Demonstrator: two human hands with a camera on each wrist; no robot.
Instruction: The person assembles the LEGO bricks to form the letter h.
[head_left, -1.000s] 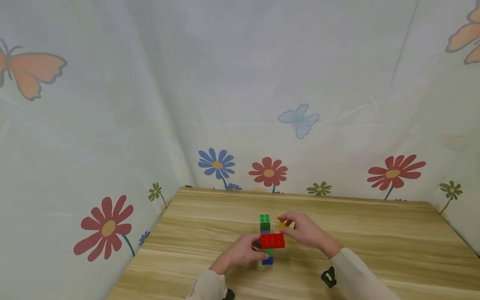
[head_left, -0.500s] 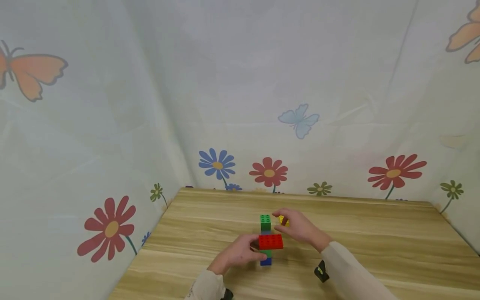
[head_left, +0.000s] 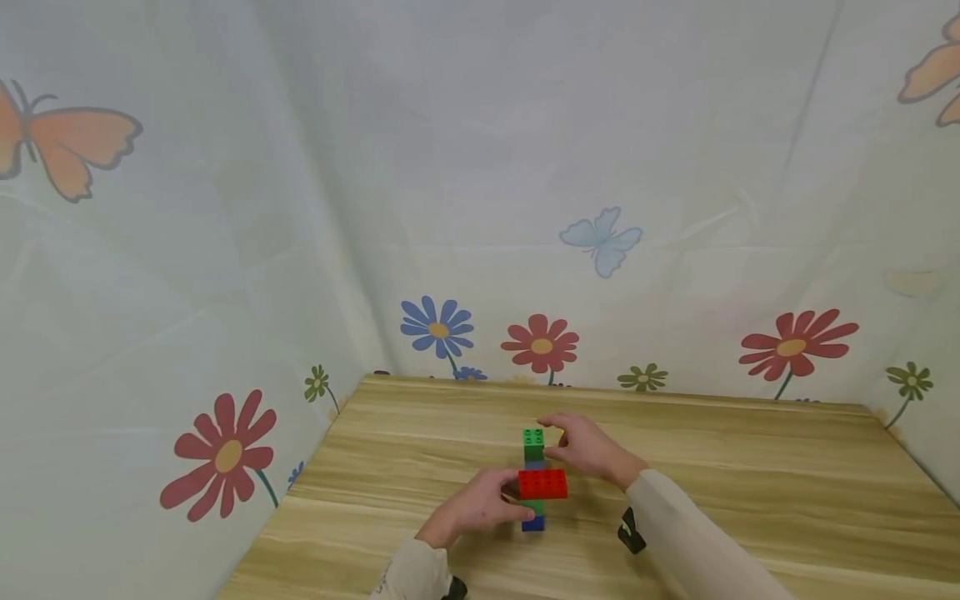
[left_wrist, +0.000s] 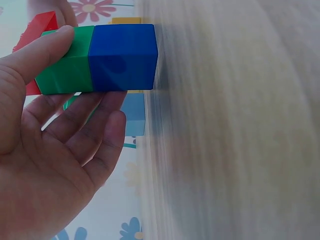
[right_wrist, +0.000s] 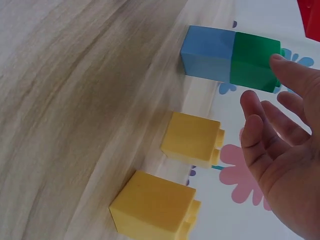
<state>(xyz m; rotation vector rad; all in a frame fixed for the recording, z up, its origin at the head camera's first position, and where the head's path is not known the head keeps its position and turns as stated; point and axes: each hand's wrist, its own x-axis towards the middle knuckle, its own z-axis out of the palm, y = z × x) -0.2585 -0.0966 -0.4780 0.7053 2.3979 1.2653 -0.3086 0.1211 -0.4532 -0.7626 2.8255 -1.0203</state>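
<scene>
My left hand (head_left: 483, 502) grips a small stack, its thumb on the green brick (left_wrist: 70, 70) and fingers on the opposite side. Under that green brick is a dark blue brick (left_wrist: 124, 57); a longer red brick (head_left: 543, 484) lies across the top. Just behind stands a second stack, a green brick (right_wrist: 254, 61) on a light blue brick (right_wrist: 207, 52). Beside it hovers my right hand (head_left: 588, 448), fingers spread and slightly bent. The right thumb tip overlaps the green brick's edge in the right wrist view; whether they touch I cannot tell.
Two yellow bricks, a nearer one (right_wrist: 152, 207) and another (right_wrist: 192, 139), stand on the wooden table (head_left: 420, 425) near the second stack. The right hand mostly covers them in the head view. A flower-printed curtain (head_left: 480, 208) borders the table's back and left side.
My right hand has moved left from beside the yellow bricks to the green brick on the back stack. The left hand stays on its stack with little movement.
</scene>
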